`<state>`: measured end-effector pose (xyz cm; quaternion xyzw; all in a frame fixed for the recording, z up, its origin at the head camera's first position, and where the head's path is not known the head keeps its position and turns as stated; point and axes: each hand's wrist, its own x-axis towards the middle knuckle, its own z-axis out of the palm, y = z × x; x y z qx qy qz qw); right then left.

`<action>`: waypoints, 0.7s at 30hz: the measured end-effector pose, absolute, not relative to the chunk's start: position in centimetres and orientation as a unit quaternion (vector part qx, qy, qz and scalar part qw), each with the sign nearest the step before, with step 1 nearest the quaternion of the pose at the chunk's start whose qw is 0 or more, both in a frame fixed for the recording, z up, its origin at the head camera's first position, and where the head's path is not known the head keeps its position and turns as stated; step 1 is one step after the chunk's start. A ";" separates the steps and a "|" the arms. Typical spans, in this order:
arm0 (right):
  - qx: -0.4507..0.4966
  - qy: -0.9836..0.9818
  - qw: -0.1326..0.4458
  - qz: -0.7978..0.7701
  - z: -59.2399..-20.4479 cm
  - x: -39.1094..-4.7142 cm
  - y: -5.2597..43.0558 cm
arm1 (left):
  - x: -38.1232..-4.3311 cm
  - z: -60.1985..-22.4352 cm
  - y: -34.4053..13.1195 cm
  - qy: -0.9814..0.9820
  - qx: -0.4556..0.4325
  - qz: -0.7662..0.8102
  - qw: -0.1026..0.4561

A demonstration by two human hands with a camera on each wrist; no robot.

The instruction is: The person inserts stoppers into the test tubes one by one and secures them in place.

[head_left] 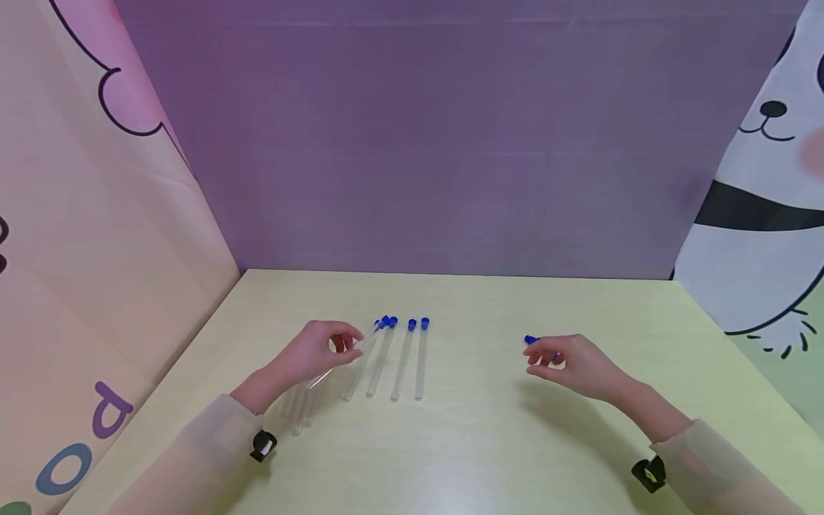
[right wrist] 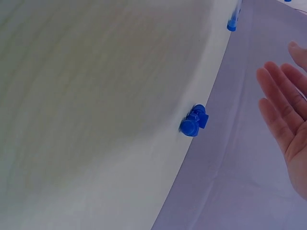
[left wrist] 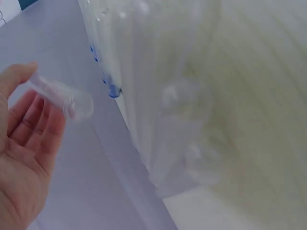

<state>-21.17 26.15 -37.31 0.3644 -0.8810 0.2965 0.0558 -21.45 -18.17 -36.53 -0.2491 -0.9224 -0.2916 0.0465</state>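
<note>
My left hand (head_left: 325, 350) pinches a clear test tube (left wrist: 60, 96) between thumb and fingers, holding it tilted above the table. Its clear rounded end points towards the left wrist camera, and a blue cap (head_left: 385, 320) shows at its upper end in the head view. Several capped test tubes (head_left: 403, 361) lie side by side just right of this hand, while uncapped-looking clear tubes (head_left: 299, 411) lie below it. Over the table's right half, my right hand (head_left: 573, 365) hovers with loosely bent fingers and nothing in them. Loose blue caps (right wrist: 193, 122) lie in a small cluster behind it, partly hidden in the head view.
A pale wooden table (head_left: 476, 443) carries all the tubes and caps. Behind its far edge hangs a purple cloth (head_left: 450, 143). Printed cloths stand at both sides, the right one with a panda (head_left: 766, 164).
</note>
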 end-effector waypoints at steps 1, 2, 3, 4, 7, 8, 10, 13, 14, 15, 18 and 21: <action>0.364 -0.881 0.056 0.297 -37.4 -21.2 26.2 | -21.5 -36.6 -18.3 -0.921 -0.249 -0.296 0.040; 0.363 -0.881 0.057 0.297 -37.5 -21.2 26.3 | -21.6 -36.6 -18.4 -0.921 -0.248 -0.300 0.034; 0.362 -0.882 0.057 0.297 -37.5 -21.2 26.4 | -21.7 -36.7 -18.5 -0.920 -0.246 -0.302 0.029; 0.361 -0.882 0.058 0.297 -37.6 -21.2 26.5 | -21.8 -36.8 -18.5 -0.920 -0.245 -0.304 0.024; 0.358 -0.883 0.063 0.296 -37.8 -21.3 26.7 | -22.2 -36.9 -18.7 -0.920 -0.238 -0.310 0.011; 0.357 -0.883 0.064 0.297 -37.9 -21.3 26.8 | -22.4 -37.0 -18.8 -0.921 -0.234 -0.312 0.007; 0.356 -0.884 0.064 0.297 -38.0 -21.3 26.9 | -22.7 -37.0 -18.9 -0.922 -0.228 -0.312 0.001; 0.357 -0.883 0.065 0.298 -37.9 -21.3 27.1 | -23.1 -37.0 -19.0 -0.926 -0.219 -0.308 -0.002; 0.357 -0.882 0.066 0.299 -37.9 -21.3 27.1 | -23.3 -37.0 -19.1 -0.927 -0.218 -0.304 -0.001; 0.357 -0.882 0.068 0.299 -37.9 -21.3 27.2 | -23.4 -37.0 -19.1 -0.929 -0.216 -0.301 0.000; 0.358 -0.882 0.075 0.298 -37.8 -21.2 27.3 | -23.8 -37.0 -19.1 -0.933 -0.212 -0.291 -0.005; 0.355 -0.884 0.077 0.293 -37.9 -21.2 27.5 | -24.2 -37.1 -19.0 -0.936 -0.199 -0.290 -0.023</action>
